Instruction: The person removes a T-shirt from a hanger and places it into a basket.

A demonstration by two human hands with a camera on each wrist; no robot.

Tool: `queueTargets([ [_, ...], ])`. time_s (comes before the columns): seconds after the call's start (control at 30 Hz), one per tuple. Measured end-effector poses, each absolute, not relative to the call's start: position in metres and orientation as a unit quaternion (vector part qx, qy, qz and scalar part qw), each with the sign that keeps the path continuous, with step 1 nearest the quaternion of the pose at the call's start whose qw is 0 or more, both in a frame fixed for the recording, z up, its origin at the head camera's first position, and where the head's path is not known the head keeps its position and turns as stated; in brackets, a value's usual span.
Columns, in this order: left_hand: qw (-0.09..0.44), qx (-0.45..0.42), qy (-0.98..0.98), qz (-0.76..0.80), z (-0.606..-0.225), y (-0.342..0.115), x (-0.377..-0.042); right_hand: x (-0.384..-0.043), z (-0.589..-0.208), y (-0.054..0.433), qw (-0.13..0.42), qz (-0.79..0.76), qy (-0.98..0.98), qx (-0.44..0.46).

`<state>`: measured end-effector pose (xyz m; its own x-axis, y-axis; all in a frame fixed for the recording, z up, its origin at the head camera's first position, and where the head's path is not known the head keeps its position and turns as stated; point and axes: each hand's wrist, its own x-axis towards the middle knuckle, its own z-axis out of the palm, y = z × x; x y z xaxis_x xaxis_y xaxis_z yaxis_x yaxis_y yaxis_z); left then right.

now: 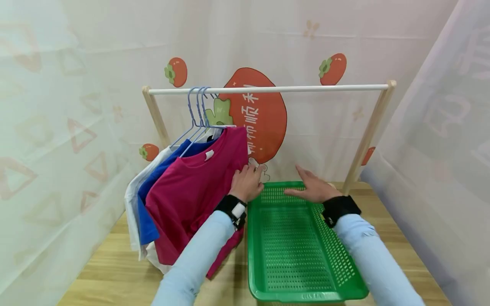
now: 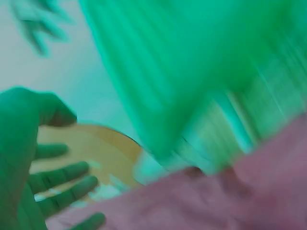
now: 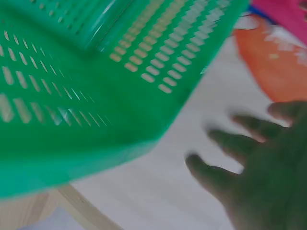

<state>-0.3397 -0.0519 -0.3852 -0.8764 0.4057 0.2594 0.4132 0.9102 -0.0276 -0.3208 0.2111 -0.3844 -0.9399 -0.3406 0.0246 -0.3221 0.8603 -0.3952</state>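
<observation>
My left hand (image 1: 246, 182) is at the right edge of a magenta shirt (image 1: 195, 182); whether it touches the cloth I cannot tell. In the left wrist view the fingers of that left hand (image 2: 24, 158) are spread and hold nothing. Over the far right part of a green plastic basket (image 1: 252, 255) hovers my right hand (image 1: 315, 189), its fingers extended. The right wrist view also has this right hand (image 3: 268, 163) empty, apart from the basket (image 3: 129, 120). Behind the magenta shirt hang a blue shirt (image 1: 147, 221) and a white shirt (image 1: 132, 212).
Blue hangers (image 1: 191, 106) carry the shirts at the left end of a white rail (image 1: 306, 89). Wooden posts (image 1: 367, 136) support the rail over a wooden tabletop (image 1: 103, 272). A printed curtain (image 1: 115, 63) encloses the back and sides.
</observation>
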Motion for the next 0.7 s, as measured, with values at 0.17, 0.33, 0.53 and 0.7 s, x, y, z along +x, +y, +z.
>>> queueTargets([
  [0.17,0.313,-0.247,-0.915,-0.067,-0.362,-0.082,-0.277,-0.298,-0.390,0.238,-0.224,-0.262,0.928,-0.143],
  [0.33,0.451,-0.179,-0.869,-0.099,-0.328,-0.134,-0.212,-0.301,-0.394,0.264,-0.392,-0.401,0.827,0.036],
  [0.53,0.489,-0.018,-0.867,-0.092,-0.299,-0.179,-0.186,-0.333,-0.377,0.295,-0.254,-0.545,0.784,0.156],
  [0.7,0.453,0.011,-0.885,-0.108,-0.297,-0.192,-0.193,-0.361,-0.369,0.307,-0.217,-0.636,0.722,0.166],
])
